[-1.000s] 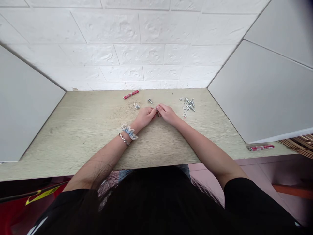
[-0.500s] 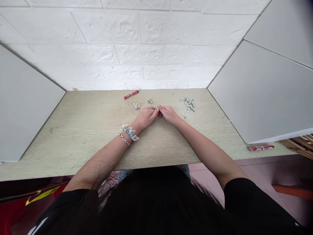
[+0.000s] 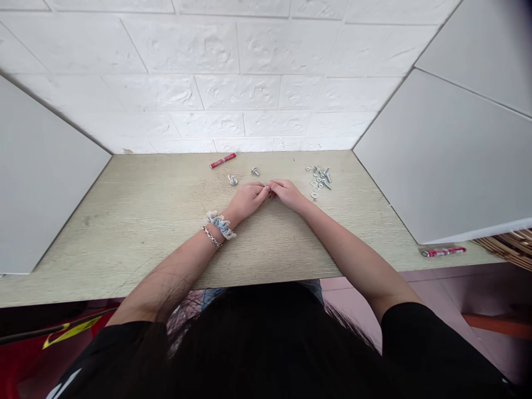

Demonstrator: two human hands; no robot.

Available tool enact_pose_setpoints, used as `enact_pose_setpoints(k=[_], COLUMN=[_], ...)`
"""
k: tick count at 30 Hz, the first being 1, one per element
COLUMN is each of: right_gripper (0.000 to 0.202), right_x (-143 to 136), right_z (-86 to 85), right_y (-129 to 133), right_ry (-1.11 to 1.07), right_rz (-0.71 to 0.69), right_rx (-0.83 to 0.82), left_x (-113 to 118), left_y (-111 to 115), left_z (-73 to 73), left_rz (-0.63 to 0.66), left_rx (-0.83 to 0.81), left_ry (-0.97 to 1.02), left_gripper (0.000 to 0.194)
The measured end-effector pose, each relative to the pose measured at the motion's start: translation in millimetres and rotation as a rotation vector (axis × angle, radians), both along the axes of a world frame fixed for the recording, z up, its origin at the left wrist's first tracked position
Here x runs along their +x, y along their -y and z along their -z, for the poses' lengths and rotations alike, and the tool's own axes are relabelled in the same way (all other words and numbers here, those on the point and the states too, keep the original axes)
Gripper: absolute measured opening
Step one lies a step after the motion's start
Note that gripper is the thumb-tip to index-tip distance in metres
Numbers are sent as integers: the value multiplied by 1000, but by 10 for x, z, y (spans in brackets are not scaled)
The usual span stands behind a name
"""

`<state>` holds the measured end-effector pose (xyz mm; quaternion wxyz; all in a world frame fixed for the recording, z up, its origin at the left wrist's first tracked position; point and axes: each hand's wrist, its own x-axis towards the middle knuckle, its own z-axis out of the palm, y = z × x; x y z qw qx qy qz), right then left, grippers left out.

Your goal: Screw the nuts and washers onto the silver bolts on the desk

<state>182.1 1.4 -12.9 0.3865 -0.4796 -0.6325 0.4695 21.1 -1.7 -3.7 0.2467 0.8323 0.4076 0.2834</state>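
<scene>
My left hand (image 3: 250,199) and my right hand (image 3: 286,194) meet fingertip to fingertip above the wooden table (image 3: 166,221). Both are closed in a pinch, and the small thing between them is mostly hidden by the fingers. Just beyond my left hand lie a bolt with a washer (image 3: 233,180) and another bolt (image 3: 255,172). To the right of my right hand is a loose group of silvery bolts (image 3: 327,176) and nuts, with flat washers (image 3: 315,195) at its near side.
A red marker-like tube (image 3: 223,160) lies near the white brick wall (image 3: 257,88). Another red tube (image 3: 444,251) is at the right edge, beside a wicker basket (image 3: 511,244). Grey panels (image 3: 45,177) stand at both sides.
My right thumb and fingers have shifted slightly lower against my left fingertips. The loose hardware on the table has not moved.
</scene>
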Motion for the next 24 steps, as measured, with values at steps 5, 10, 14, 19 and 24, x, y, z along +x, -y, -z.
enact_pose_setpoints(k=[5, 10, 14, 19, 24], right_gripper=[22, 20, 19, 14, 14], right_x=[-1, 1, 8, 19, -2], right_z=[-42, -24, 6, 71, 66], right_y=[22, 19, -3, -36, -15], right_ry=[-6, -23, -41, -68, -88], right_rz=[3, -8, -17, -49, -38], right_rx=[-13, -5, -2, 20, 39], left_x=[6, 8, 10, 6, 0], left_y=[4, 16, 18, 0, -9], left_z=[-1, -14, -17, -1, 2], left_rz=[-21, -59, -76, -72, -54], left_rx=[-49, -89, -100, -99, -79], left_ry=[30, 35, 34, 24, 11], left_gripper=[49, 47, 47, 46, 45])
